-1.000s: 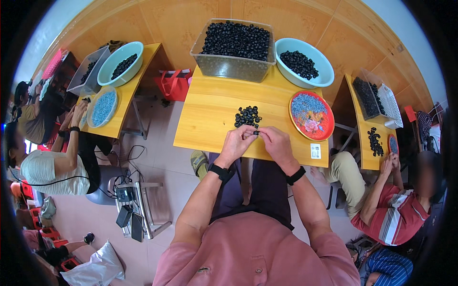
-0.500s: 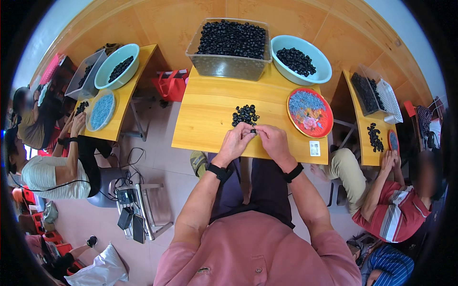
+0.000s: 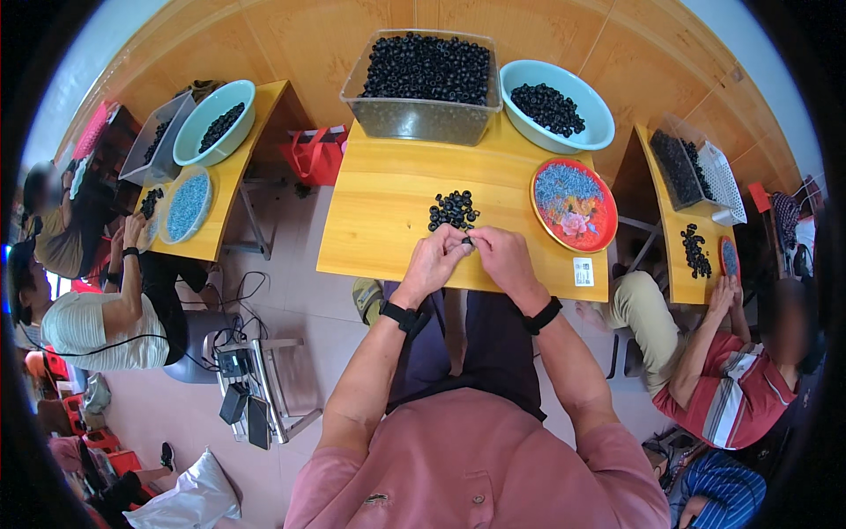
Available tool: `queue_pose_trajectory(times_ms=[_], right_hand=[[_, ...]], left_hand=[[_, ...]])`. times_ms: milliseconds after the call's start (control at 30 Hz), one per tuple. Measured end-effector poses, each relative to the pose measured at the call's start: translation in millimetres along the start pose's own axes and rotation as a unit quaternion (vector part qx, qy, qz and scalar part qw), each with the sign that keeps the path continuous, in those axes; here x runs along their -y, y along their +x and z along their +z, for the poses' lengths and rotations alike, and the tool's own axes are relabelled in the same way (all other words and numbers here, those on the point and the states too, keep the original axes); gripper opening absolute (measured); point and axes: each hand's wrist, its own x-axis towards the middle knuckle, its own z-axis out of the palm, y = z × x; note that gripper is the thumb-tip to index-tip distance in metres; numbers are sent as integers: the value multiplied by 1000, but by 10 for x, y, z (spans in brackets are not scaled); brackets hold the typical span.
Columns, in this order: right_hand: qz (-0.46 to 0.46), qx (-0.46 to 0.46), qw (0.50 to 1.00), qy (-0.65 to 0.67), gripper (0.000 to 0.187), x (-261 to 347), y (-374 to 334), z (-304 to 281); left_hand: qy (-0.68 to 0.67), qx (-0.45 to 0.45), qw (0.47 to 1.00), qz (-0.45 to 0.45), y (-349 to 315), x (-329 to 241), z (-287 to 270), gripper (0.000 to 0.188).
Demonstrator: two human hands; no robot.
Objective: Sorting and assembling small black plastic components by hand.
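Note:
Close together over the front edge of the yellow table, my two hands meet at one small black ring-shaped part. My left hand pinches it between thumb and fingertips. From the other side my right hand presses its closed fingertips against the same part; whether a smaller piece sits between them is too small to tell. Just beyond my fingers lies a loose pile of similar black parts. To the right, a round red flowered tray carries many small pale-blue pieces.
A clear bin and a light-blue basin, both holding black parts, stand along the table's back. A white label is at the front right corner. People work at tables on both sides. Cables and a metal stand are on the left floor.
My hands stay at the same spot with the black part between them. The person at the left table has shifted their hands slightly.

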Motion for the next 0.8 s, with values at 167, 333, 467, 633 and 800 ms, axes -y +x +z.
queue_pose_trajectory(times_ms=[167,333,467,633,800], right_hand=[[-18,14,999,-25,12,67,-3,39],[-19,15,1000,-18,16,146,-35,64],[-15,-27,999,-18,13,36,-95,138],[110,-13,991,69,15,-87,-69,114],[155,-13,967,201,12,-99,-52,116]], left_hand=[[-43,-11,999,-18,41,47,48,11],[-66,-28,997,8,65,138,62,13],[-52,-37,998,15,43,102,75,16],[59,-28,997,40,-26,-66,63,23],[69,-28,995,62,-47,-70,42,28]])
